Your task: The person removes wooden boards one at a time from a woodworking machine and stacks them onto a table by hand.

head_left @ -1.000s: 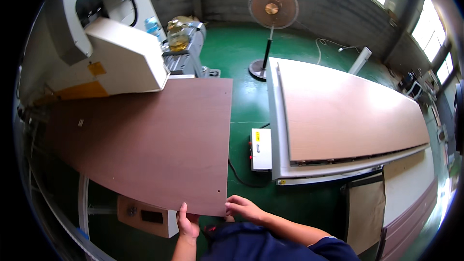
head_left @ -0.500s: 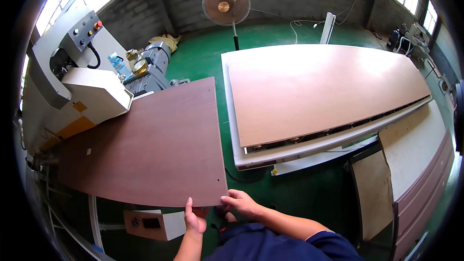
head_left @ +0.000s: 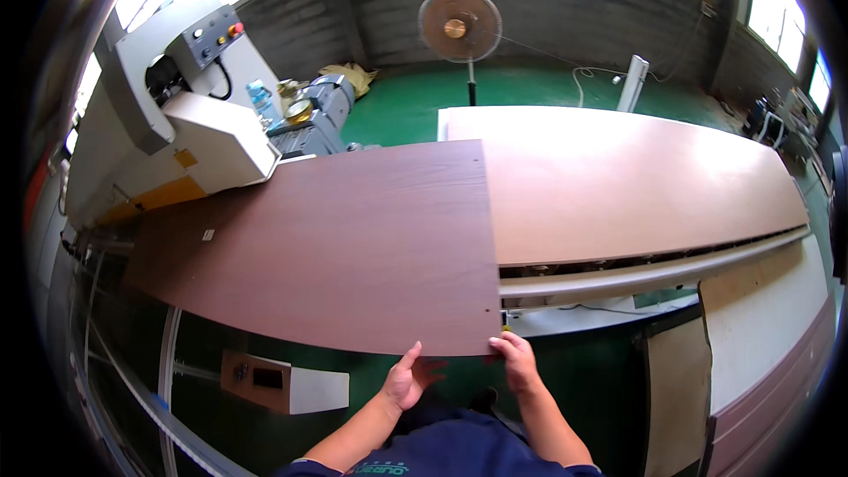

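Observation:
A large brown wood-grain panel (head_left: 353,247) lies level in front of me, its far left part beside the white machine. My right hand (head_left: 517,364) grips its near right corner, thumb on top and fingers curled under the edge. Holding the near edge a little further left is my left hand (head_left: 408,384), thumb up at the edge, its fingers partly hidden beneath the panel. Small dark holes show near the panel's right corners, and a small white label (head_left: 208,235) is stuck on its left part. The panel's right end overlaps the left end of a light tan panel (head_left: 636,185).
The tan panel rests on a long white-edged table (head_left: 654,274). At left stands the machine (head_left: 221,137) with a control box and a motor (head_left: 329,102). A pedestal fan (head_left: 459,26) is behind. Stacked boards (head_left: 760,327) stand at right; a box (head_left: 318,390) lies below left.
The brown panel has shifted right, with both hands on it, and its right end now covers part of the tan panel's table. The whole view has also swung left.

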`<state>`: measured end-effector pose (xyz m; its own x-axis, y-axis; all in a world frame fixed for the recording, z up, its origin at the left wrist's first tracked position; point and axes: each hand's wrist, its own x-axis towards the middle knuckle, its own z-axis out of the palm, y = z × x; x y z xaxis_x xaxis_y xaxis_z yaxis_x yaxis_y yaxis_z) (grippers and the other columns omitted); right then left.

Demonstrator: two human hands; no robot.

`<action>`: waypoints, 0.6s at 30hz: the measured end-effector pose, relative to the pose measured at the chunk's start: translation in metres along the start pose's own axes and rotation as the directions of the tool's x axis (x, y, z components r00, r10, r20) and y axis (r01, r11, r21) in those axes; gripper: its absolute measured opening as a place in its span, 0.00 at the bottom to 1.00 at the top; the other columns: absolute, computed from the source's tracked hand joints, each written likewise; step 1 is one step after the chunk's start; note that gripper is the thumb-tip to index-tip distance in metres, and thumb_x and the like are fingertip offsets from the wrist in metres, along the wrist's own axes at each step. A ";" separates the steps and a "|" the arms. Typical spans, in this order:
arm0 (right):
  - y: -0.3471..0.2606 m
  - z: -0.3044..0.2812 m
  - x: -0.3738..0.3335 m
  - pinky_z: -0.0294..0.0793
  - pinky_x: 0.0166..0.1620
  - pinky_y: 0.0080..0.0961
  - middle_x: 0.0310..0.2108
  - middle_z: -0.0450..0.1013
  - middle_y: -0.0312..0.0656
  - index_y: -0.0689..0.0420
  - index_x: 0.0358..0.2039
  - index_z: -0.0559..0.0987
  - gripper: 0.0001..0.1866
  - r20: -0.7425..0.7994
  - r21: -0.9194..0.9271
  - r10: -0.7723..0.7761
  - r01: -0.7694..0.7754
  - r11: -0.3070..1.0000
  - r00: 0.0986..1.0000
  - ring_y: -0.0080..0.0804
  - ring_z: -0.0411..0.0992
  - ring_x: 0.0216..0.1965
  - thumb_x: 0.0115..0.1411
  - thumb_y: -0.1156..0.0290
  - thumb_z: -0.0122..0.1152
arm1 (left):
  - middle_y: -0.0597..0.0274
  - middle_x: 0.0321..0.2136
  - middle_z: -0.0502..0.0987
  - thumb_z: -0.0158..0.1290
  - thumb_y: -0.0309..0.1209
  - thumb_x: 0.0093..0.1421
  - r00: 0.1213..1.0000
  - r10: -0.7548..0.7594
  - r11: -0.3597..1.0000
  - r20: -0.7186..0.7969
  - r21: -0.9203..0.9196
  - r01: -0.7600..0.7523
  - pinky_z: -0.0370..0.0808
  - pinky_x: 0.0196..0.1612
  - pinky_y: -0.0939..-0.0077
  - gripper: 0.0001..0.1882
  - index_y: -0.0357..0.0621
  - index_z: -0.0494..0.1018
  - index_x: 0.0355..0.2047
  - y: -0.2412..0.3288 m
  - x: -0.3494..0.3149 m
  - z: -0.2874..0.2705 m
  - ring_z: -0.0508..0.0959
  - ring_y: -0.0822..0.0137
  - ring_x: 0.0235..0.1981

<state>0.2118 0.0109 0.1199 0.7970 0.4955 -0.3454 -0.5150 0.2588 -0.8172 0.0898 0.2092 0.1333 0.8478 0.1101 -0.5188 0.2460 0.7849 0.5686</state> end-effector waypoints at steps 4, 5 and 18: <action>-0.008 -0.036 -0.008 0.71 0.31 0.23 0.22 0.70 0.35 0.59 0.24 0.76 0.07 -0.162 0.037 -0.148 0.155 0.987 0.976 0.25 0.69 0.24 0.55 0.70 0.58 | 0.55 0.43 0.76 0.49 0.53 0.60 0.998 0.006 1.000 -0.055 -0.004 -0.006 0.72 0.47 0.55 0.27 0.44 0.71 0.48 0.025 -0.016 -0.025 0.76 0.55 0.45; -0.010 -0.042 -0.010 0.70 0.29 0.22 0.22 0.70 0.34 0.58 0.23 0.75 0.07 -0.253 0.024 -0.174 0.187 0.982 0.952 0.24 0.68 0.24 0.55 0.70 0.57 | 0.55 0.41 0.77 0.49 0.53 0.60 0.998 0.031 0.999 -0.060 -0.024 -0.033 0.73 0.46 0.55 0.27 0.44 0.71 0.48 0.036 -0.019 -0.040 0.76 0.56 0.43; -0.044 -0.150 -0.037 0.66 0.55 0.39 0.53 0.69 0.46 0.60 0.56 0.71 0.32 -0.603 -0.022 -0.341 0.412 0.911 0.721 0.44 0.67 0.52 0.56 0.52 0.46 | 0.59 0.41 0.77 0.56 0.41 0.58 0.521 0.522 0.768 -0.675 0.106 -0.632 0.73 0.47 0.63 0.19 0.40 0.72 0.43 0.162 -0.042 -0.203 0.77 0.63 0.41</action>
<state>0.2527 -0.1433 0.0997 0.9407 -0.2307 -0.2488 -0.1339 0.4214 -0.8970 -0.0011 0.4551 0.1177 0.2530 0.8790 -0.4041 -0.2969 0.4681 0.8323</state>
